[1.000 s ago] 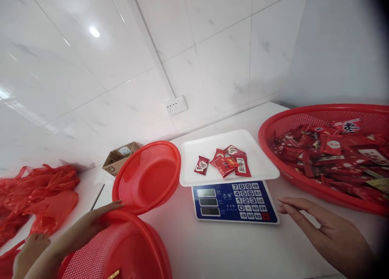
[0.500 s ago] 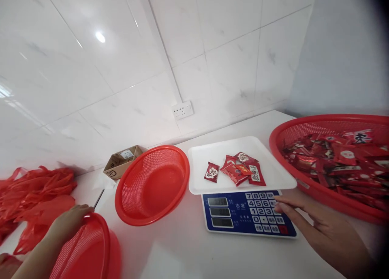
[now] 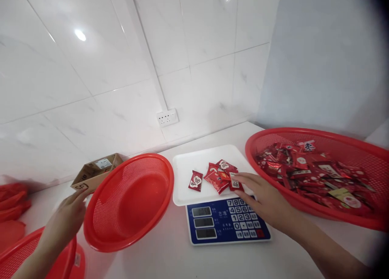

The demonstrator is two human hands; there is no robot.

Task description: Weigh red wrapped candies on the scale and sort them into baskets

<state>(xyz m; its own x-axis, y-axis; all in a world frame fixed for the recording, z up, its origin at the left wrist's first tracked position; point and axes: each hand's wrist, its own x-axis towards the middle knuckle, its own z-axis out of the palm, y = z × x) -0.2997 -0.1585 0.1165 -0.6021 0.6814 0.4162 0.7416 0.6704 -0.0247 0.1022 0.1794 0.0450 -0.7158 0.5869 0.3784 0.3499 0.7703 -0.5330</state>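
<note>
My right hand (image 3: 264,198) reaches over the front right of the white weighing tray (image 3: 184,165). Its thumb and fingers close around the end of a small red snack packet (image 3: 234,184). Several other red packets (image 3: 217,181) lie overlapping beside it, and one single packet (image 3: 196,181) rests apart on the left. Below the tray is the scale's blue panel (image 3: 223,215) with number keys and displays. My left hand (image 3: 67,214) is by the left rim of an empty red basket (image 3: 130,198), fingers drawn together; what they hold, if anything, is hidden.
A large red basket (image 3: 316,133) full of red packets stands on the right. Behind my left hand is an open cardboard box (image 3: 100,169). Red plastic bags (image 3: 12,206) and another red basket (image 3: 71,254) are at the left. A tiled wall with a socket (image 3: 167,117) rises behind.
My right hand has moved from the scale's keys up onto the packets in the tray. My left hand has left the near left basket's rim for the middle basket. The view has turned right.
</note>
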